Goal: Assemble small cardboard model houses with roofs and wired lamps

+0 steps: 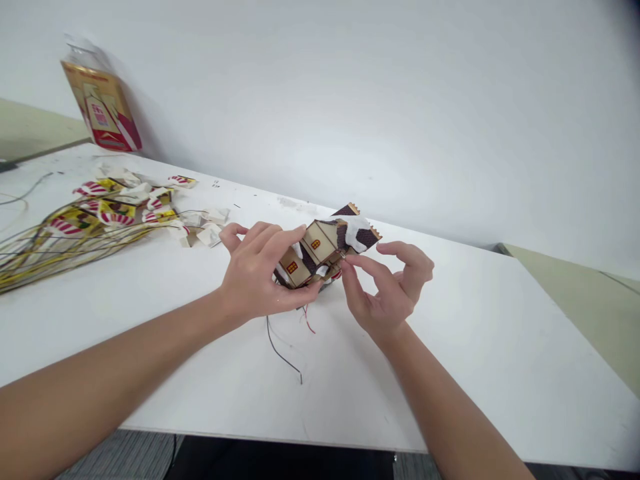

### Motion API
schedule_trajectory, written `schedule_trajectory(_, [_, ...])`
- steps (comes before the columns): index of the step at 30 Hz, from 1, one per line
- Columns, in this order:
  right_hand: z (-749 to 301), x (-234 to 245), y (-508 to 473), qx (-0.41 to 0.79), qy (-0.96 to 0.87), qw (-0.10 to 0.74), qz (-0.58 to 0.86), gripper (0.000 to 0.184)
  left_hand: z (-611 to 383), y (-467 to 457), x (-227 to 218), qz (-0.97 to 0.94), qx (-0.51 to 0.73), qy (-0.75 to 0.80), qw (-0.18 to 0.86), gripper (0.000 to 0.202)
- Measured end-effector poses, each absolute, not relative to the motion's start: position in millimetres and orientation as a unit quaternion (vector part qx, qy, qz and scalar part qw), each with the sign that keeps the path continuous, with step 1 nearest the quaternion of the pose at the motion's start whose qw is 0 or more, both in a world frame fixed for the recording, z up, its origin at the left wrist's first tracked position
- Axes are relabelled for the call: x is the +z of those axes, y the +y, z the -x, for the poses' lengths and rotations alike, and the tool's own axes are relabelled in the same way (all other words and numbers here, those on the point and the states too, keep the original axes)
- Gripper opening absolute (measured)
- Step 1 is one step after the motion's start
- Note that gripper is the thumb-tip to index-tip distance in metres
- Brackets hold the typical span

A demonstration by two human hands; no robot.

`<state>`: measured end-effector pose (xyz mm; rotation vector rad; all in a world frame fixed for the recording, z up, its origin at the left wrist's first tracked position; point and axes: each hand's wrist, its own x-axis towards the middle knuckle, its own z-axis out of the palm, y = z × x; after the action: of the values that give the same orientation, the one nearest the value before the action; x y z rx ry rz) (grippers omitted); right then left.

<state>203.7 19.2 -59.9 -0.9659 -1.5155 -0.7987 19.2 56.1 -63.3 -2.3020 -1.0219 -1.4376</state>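
A small model house (325, 245), with tan walls, orange windows and a brown roof patched in white, is tilted on its side just above the white table (475, 347). My left hand (260, 273) grips its left end, fingers wrapped over the walls. My right hand (387, 290) pinches at its lower edge with thumb and forefinger, the other fingers curled apart. Thin black and red wires (287, 340) hang from under the house onto the table.
A heap of small red, white and yellow printed pieces on long thin wires (95, 220) lies at the table's far left. A red and gold packet (103, 107) leans against the white wall behind it. The table's near edge runs just below my forearms.
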Motion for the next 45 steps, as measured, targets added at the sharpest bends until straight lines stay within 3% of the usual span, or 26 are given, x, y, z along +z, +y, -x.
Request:
schedule_trajectory(23, [-204.4, -60.7, 19.7, -0.353, -0.631, 0.540, 0.431, 0.007, -18.9, 55.1, -63.0, 0.786, -0.486, -0.367, 0.104, 0.056])
schedule_trajectory(45, [-203.9, -64.0, 19.0, -0.348, -0.618, 0.525, 0.470, 0.024, -20.7, 54.4, -60.6, 0.786, -0.489, -0.363, 0.107, 0.054])
